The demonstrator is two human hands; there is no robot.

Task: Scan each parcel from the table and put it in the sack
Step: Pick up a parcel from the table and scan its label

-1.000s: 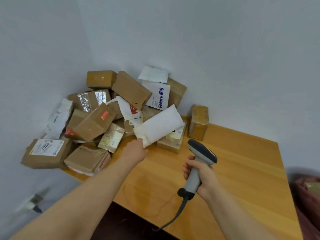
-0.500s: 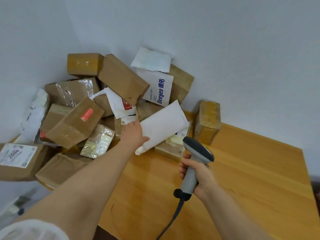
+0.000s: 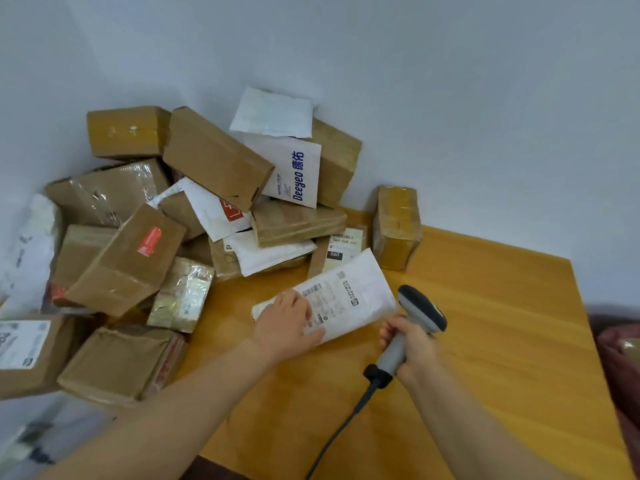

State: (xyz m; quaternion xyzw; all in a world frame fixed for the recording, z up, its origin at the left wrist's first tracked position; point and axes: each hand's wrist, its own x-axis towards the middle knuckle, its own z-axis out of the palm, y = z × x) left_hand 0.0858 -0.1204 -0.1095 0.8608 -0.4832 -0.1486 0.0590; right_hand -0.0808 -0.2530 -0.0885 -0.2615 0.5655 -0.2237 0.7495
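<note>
My left hand (image 3: 289, 325) holds a white padded mailer (image 3: 349, 294) by its near-left end, label side up, just above the wooden table (image 3: 502, 341). My right hand (image 3: 410, 344) grips the handle of a grey barcode scanner (image 3: 420, 311), whose dark head sits right beside the mailer's right end. Behind them a pile of brown boxes (image 3: 214, 157) and white mailers (image 3: 294, 168) leans into the wall corner. At the far right edge a dark red sack (image 3: 620, 362) shows partly.
A small taped box (image 3: 396, 226) stands upright near the wall, right of the pile. A box with a label reading 060 (image 3: 341, 245) lies just behind the held mailer. The scanner's cable (image 3: 341, 434) trails toward the near table edge. Boxes overhang the table's left side.
My left hand has pulled the white mailer off the pile toward me and turned it label side up. The scanner has stayed close beside it.
</note>
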